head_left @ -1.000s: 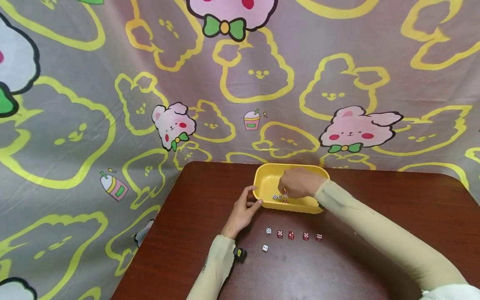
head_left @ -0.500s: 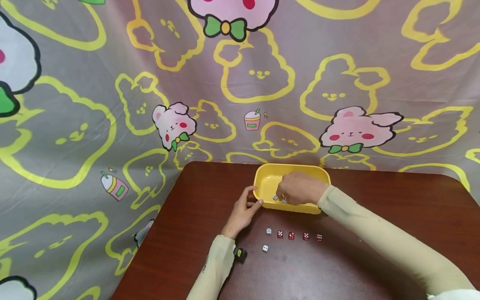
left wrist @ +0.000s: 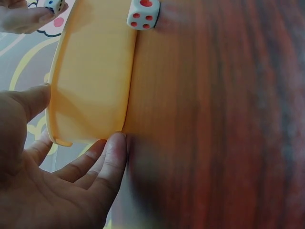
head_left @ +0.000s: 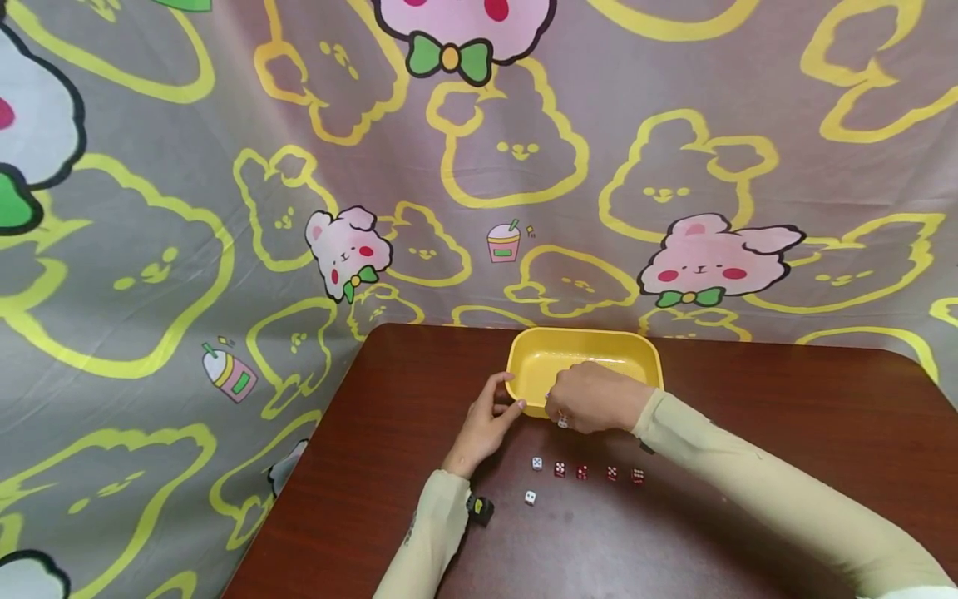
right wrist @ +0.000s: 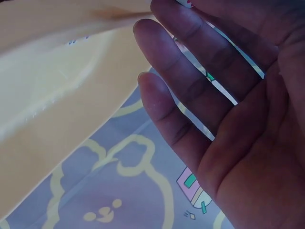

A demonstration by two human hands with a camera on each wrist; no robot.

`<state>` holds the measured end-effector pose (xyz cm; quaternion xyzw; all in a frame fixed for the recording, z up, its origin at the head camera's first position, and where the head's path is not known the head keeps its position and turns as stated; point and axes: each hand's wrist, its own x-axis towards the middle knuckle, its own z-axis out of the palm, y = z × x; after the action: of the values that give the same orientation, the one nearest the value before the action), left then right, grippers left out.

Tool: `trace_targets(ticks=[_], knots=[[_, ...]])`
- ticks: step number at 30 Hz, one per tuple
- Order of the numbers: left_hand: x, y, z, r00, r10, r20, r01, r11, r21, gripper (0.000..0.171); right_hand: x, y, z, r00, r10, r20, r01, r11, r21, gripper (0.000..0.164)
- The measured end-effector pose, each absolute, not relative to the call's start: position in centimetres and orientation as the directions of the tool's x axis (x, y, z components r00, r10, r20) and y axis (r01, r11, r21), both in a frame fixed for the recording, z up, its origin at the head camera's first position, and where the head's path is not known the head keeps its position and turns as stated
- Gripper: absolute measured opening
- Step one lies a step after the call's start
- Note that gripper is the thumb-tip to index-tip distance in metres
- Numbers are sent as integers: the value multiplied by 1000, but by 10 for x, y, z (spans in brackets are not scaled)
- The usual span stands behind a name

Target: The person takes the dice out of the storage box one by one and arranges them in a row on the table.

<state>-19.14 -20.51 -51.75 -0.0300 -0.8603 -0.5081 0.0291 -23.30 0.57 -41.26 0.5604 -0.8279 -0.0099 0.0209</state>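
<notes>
My right hand (head_left: 596, 398) pinches a white die (head_left: 563, 422) with dark pips at the front rim of a yellow plastic tub (head_left: 530, 334). The same die (left wrist: 54, 5) shows at the thumb tip in the left wrist view. At the tub's left end, my left hand (head_left: 482, 423) holds it, thumb and fingers spread around the corner. On the table in front lies a row of dice: a white die (head_left: 536, 463) at its left, then several red dice (head_left: 582, 472). Another white die (head_left: 530, 497) sits nearer me. Blue pips (right wrist: 78, 40) show inside the tub in the right wrist view.
The tub stands near the back edge of a dark red-brown wooden table (head_left: 756, 433). Behind and to the left hangs a grey cloth (head_left: 449, 291) with cartoon prints. A small black device (head_left: 480, 509) sits at my left wrist.
My right hand has come from inside the tub toward me to its front rim, bringing out a white die. My left hand has stayed at the tub's end.
</notes>
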Motion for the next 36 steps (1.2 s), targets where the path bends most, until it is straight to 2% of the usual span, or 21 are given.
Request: trace_targets(ticks=[25,32,36], knots=[[-192,-206,-517,-995,26,98,98,504,858,48,-196,-5,-434,-329,-943,-44,-936,320,147,15],[-192,-207,-517,-996,32,88,92,508,857,48,-183,-8,-441,-266,-962,-52,-956,257,139,15],[-192,-207,-517,-996,28,79,83,503,860,47,-178,-10,-446,-255,-965,-69,-961,244,132,16]])
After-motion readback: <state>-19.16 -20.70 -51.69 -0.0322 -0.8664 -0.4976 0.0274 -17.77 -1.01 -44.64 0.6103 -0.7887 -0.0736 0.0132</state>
